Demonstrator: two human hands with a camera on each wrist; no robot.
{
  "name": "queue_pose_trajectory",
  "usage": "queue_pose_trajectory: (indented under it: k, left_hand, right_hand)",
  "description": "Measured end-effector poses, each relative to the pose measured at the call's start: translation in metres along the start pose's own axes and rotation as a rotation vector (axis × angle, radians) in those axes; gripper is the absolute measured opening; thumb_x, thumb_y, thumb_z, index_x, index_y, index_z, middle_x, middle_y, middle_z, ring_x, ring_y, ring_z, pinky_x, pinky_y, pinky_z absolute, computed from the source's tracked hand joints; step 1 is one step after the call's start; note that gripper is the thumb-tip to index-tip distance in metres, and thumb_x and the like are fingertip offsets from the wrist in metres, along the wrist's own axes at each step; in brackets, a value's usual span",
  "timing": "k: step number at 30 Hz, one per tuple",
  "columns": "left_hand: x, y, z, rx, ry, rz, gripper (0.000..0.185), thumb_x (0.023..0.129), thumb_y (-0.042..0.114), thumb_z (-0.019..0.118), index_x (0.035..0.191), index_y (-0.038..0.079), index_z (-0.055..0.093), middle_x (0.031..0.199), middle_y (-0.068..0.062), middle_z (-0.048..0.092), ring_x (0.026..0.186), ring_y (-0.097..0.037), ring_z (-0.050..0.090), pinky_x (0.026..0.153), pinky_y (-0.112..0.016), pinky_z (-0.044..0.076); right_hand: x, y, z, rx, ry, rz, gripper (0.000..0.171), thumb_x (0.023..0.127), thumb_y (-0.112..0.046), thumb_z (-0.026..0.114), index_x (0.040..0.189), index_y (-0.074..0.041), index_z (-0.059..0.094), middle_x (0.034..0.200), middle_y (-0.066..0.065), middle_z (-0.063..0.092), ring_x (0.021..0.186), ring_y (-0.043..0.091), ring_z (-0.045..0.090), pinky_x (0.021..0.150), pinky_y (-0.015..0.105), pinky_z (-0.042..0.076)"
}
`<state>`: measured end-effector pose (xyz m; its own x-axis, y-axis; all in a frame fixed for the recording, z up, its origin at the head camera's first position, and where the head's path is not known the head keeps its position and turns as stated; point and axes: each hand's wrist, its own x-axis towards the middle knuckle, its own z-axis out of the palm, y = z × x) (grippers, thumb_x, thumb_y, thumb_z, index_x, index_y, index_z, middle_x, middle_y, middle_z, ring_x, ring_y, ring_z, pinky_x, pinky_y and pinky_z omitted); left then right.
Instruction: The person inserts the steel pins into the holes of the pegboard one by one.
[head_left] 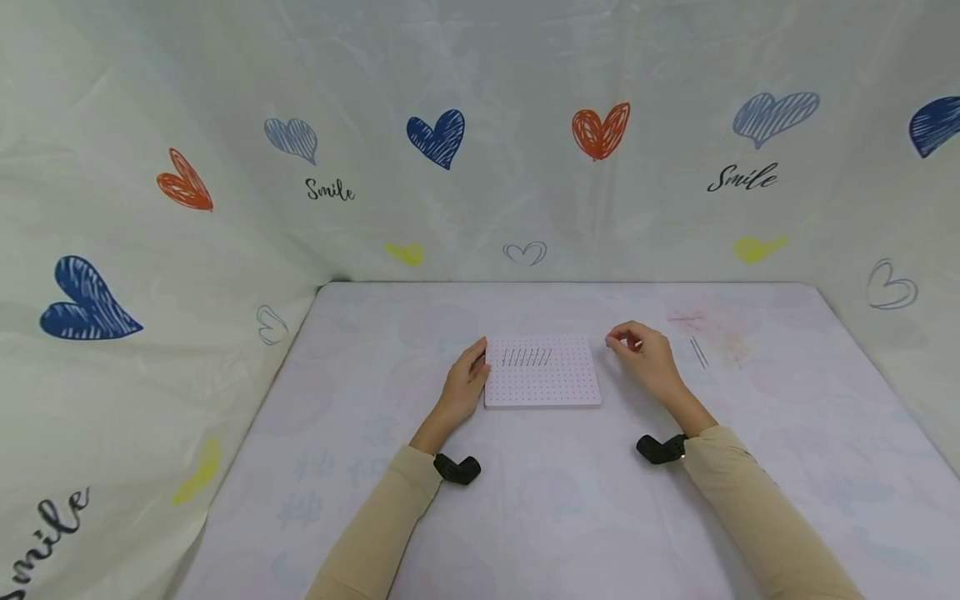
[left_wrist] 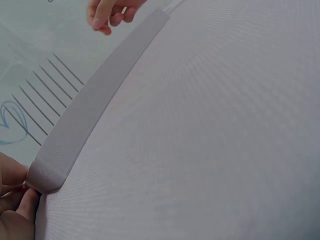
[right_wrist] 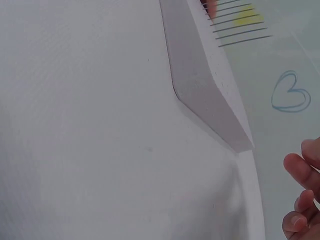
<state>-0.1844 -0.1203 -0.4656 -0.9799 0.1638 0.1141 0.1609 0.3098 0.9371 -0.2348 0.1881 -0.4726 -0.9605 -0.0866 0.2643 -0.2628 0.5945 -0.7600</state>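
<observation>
The pegboard [head_left: 542, 383] is white with a grid of small dots and a row of dark thin pins [head_left: 527, 357]. The surface [head_left: 555, 500] is pale pinkish-white. The backdrop [head_left: 480, 125] shows blue, orange and yellow hearts. The sleeves [head_left: 757, 508] are beige.

Soft, even, bright light fills all three views, with no hard glare. Only faint shadows lie under the board [head_left: 542, 383] and beside both hands. The head view bends the backdrop [head_left: 480, 125] outward near its edges. Both wrist views are sharp on the board's edge [left_wrist: 95, 105], and the nearest fingers [right_wrist: 300, 200] blur slightly.
</observation>
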Motion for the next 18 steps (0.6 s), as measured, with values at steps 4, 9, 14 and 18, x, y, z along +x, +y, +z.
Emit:
queue_pose_trajectory:
  k: [4,9,14,18]
  left_hand:
    - [0.007,-0.017,0.003,0.014,0.005,-0.012,0.049,0.103,-0.008,0.041,0.149,-0.015,0.025,0.157,-0.03,0.025,0.144,-0.038,0.03,0.117,-0.043,0.031]
    - [0.015,-0.042,0.005,0.01,0.01,-0.003,0.051,0.104,-0.004,0.043,0.151,-0.011,0.026,0.158,-0.025,0.026,0.144,-0.036,0.03,0.116,-0.043,0.031]
    - [0.016,-0.047,0.003,-0.002,-0.001,0.001,0.052,0.105,0.0,0.045,0.153,-0.006,0.028,0.159,-0.02,0.027,0.145,-0.031,0.031,0.116,-0.038,0.032]
    - [0.015,-0.046,0.003,0.011,-0.009,-0.004,0.052,0.105,0.001,0.044,0.154,-0.005,0.028,0.16,-0.019,0.027,0.145,-0.029,0.03,0.117,-0.036,0.031]
  right_hand:
    - [0.0,0.009,-0.01,-0.022,0.067,0.019,0.012,0.094,-0.007,0.069,0.099,0.004,0.069,0.093,0.017,0.066,0.083,0.023,0.047,0.064,0.02,0.036]
    - [-0.001,0.019,-0.022,-0.045,0.134,0.035,0.013,0.094,-0.007,0.07,0.097,0.006,0.071,0.091,0.02,0.067,0.081,0.021,0.048,0.064,0.016,0.038]
    - [-0.003,0.026,-0.033,-0.063,0.161,0.087,0.019,0.095,-0.012,0.068,0.1,0.006,0.071,0.096,0.022,0.068,0.082,0.019,0.048,0.067,0.017,0.038]
    - [-0.004,0.031,-0.041,-0.082,0.202,0.126,0.019,0.095,-0.011,0.069,0.1,0.007,0.072,0.094,0.021,0.067,0.078,0.014,0.046,0.064,0.019,0.036]
